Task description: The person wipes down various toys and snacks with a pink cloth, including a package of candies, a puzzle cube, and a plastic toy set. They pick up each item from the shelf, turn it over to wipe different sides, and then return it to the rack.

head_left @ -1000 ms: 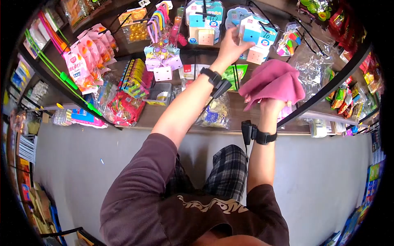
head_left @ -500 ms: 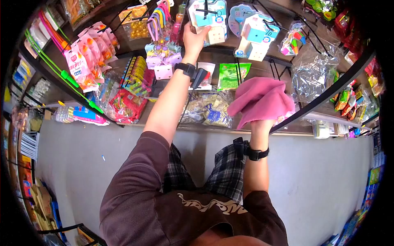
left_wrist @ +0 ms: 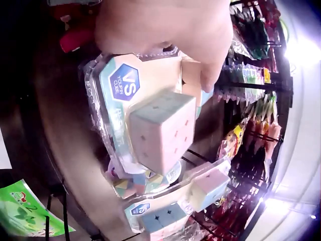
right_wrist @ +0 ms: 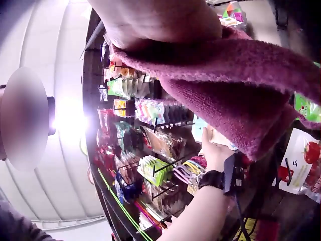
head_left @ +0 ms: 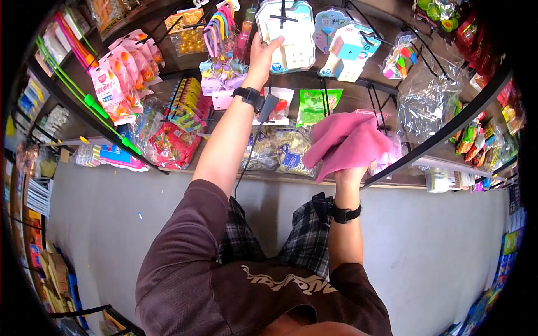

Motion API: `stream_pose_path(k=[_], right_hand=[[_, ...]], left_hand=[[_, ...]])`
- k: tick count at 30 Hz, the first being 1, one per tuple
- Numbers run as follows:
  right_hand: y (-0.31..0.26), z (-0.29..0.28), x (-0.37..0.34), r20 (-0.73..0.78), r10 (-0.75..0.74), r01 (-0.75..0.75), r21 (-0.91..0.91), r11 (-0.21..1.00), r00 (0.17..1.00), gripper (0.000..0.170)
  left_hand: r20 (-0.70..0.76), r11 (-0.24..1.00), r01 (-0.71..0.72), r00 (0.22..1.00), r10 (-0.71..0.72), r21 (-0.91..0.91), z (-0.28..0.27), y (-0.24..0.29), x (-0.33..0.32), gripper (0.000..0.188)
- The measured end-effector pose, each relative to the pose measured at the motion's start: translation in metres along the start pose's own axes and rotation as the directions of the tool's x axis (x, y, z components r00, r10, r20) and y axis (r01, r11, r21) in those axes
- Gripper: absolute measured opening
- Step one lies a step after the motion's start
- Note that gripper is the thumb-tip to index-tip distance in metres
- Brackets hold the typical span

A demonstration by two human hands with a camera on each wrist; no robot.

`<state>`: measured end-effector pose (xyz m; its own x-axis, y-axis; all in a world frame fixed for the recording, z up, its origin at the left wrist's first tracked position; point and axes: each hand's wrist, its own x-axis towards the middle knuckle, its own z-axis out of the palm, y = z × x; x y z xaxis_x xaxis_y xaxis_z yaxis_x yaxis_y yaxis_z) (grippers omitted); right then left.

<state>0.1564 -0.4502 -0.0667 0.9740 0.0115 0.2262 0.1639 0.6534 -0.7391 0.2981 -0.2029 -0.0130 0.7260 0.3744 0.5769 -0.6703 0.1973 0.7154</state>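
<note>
My left hand (head_left: 263, 60) grips the left edge of a blister-packed cube toy (head_left: 292, 42) hanging from a black hook at the top centre. In the left wrist view the thumb and fingers of my left hand (left_wrist: 165, 30) pinch the upper part of the clear pack, above a pale cube (left_wrist: 163, 131). My right hand (head_left: 350, 178) holds up a bunched pink cloth (head_left: 347, 143) in front of the lower shelf; the cloth hides its fingers. The same cloth (right_wrist: 225, 95) hangs from the right hand (right_wrist: 160, 22) in the right wrist view.
Another cube pack (head_left: 350, 50) hangs to the right, beside a bag of coloured pieces (head_left: 399, 60). A green packet (head_left: 318, 106) hangs below. Pink bags (head_left: 115, 84) and hair ties (head_left: 216, 31) are at the left. A black diagonal bar (head_left: 443, 131) crosses the right side.
My left hand has moved left from the right-hand cube pack to the central one, which now stands nearer and more upright. My right hand and the pink cloth have shifted left and down.
</note>
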Motion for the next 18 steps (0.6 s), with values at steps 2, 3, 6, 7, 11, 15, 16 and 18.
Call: stream_pose_path(k=[2,3,6,7,11,15,16,18], right_hand=[[0.001,-0.003,0.002,-0.011,-0.006,0.006,-0.016,1.000,1.000,0.044],[0.002,-0.005,0.003,-0.025,-0.010,0.009,-0.032,0.999,1.000,0.045],[0.007,-0.005,0.003,-0.134,-0.045,0.037,-0.065,0.997,0.990,0.047],[0.007,-0.004,0.003,-0.135,-0.040,0.031,-0.063,0.997,0.990,0.047],[0.000,0.014,0.000,-0.170,0.013,-0.007,0.036,0.999,0.985,0.045],[0.019,-0.006,0.000,-0.137,-0.061,0.044,-0.121,0.992,0.989,0.040],[0.020,-0.009,-0.003,-0.137,-0.061,0.045,-0.122,0.992,0.989,0.040],[0.019,-0.008,-0.006,-0.102,-0.111,0.092,-0.174,0.980,0.989,0.040]], left_hand=[[0.010,0.999,0.009,1.000,-0.009,-0.045,-0.001,0.000,-0.002,0.042],[0.011,0.999,0.011,1.000,-0.011,-0.036,-0.001,0.003,-0.004,0.042],[0.003,0.999,0.042,0.999,-0.042,-0.012,-0.001,0.012,-0.014,0.041],[-0.002,0.998,0.068,0.998,-0.068,-0.002,-0.001,0.017,-0.017,0.040],[0.009,0.994,0.093,0.996,-0.092,-0.054,0.004,0.028,-0.023,0.038],[0.044,0.998,0.063,0.997,-0.061,-0.025,-0.002,0.022,-0.016,0.041],[0.057,0.997,0.071,0.996,-0.070,-0.017,-0.004,0.021,-0.016,0.043],[0.071,0.997,0.079,0.994,-0.078,-0.009,-0.007,0.022,-0.017,0.044]])
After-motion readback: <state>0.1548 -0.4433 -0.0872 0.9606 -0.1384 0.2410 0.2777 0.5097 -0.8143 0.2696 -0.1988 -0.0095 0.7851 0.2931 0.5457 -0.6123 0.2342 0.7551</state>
